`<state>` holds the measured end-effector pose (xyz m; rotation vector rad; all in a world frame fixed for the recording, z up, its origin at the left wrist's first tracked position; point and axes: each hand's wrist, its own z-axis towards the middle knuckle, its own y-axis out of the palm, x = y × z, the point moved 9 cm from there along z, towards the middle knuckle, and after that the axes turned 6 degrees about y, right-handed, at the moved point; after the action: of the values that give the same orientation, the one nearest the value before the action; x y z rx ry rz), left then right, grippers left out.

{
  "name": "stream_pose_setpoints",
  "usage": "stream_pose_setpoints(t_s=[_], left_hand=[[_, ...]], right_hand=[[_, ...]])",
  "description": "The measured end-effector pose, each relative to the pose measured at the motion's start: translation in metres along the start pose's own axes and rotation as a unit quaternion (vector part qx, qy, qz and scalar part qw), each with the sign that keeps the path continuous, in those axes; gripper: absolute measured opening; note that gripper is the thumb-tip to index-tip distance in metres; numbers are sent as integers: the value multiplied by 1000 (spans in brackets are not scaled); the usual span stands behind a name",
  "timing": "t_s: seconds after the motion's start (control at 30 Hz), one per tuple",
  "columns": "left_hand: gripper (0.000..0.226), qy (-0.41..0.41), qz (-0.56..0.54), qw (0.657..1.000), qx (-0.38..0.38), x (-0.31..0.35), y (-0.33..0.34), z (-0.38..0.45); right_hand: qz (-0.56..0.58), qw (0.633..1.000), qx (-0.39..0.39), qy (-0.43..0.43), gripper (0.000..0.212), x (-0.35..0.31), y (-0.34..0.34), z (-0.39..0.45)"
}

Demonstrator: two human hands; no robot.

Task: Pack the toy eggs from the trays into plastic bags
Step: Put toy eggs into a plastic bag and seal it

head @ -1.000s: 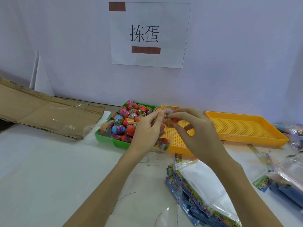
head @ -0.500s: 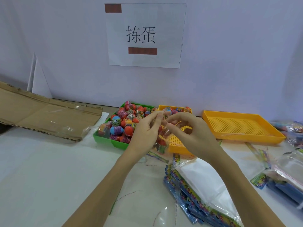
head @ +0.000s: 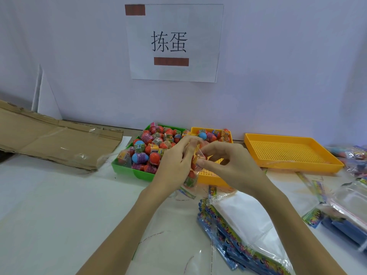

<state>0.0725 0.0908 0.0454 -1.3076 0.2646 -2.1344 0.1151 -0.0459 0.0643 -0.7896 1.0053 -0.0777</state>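
Note:
A green tray (head: pixel 127 171) heaped with red, blue and pink toy eggs (head: pixel 155 157) stands at the table's back middle. Right beside it a yellow tray (head: pixel 210 178) holds a few eggs (head: pixel 208 134) at its far end. In front of both trays my left hand (head: pixel 174 165) and my right hand (head: pixel 228 165) pinch the top of a clear plastic bag (head: pixel 191 179). The bag hangs between them with eggs inside. My fingers hide its mouth.
An empty yellow perforated tray (head: pixel 288 153) lies at the right. A stack of flat printed bags (head: pixel 244 235) sits near my right forearm, more bags (head: pixel 353 211) at the far right. Flattened cardboard (head: pixel 51 139) lies at the left. A paper sign (head: pixel 174 42) hangs on the wall.
Both hands stay together at the bag's top. My right fingers have shifted along the bag's mouth, uncovering the eggs at the far end of the yellow tray.

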Motion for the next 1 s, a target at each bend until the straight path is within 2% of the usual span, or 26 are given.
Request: stream_pose_setpoints(t_s=[0.2,0.33,0.47,0.57,0.63,0.7,0.77,0.83,0.9,1.0], left_hand=[[39,19,4,1000,6,4,-2,2],[43,31,49,998,22,8,-4,1],[54,-61,-60,996,-5,-13,1,3],[50,-91,-124,988,-33,-15,8,2],[47,-152,-183,970,-56,-18,15,0],[43,-208,-289,930,-87,-20,25,-3],[28,-200,-343,909,-124,-16,28,-1],[34,-169,-372,900,-149,-11,26,-3],[42,-146,-376,901,-160,-7,24,-5],[38,-127,-358,916,-131,-5,15,-4]], right_hand=[[44,999,5,8,11,1,-3,0],[67,997,34,11,7,0,-7,-1],[61,997,39,19,5,-1,-7,0],[44,998,37,18,6,-2,-7,-1],[30,999,41,12,4,-2,-10,-1],[3,999,33,13,8,-1,-11,-2],[-10,1000,15,19,14,2,-11,-2],[-4,1000,11,21,14,2,-15,-1],[1,999,33,9,11,0,-21,-1],[-3,997,72,-25,8,-7,-28,-3]])
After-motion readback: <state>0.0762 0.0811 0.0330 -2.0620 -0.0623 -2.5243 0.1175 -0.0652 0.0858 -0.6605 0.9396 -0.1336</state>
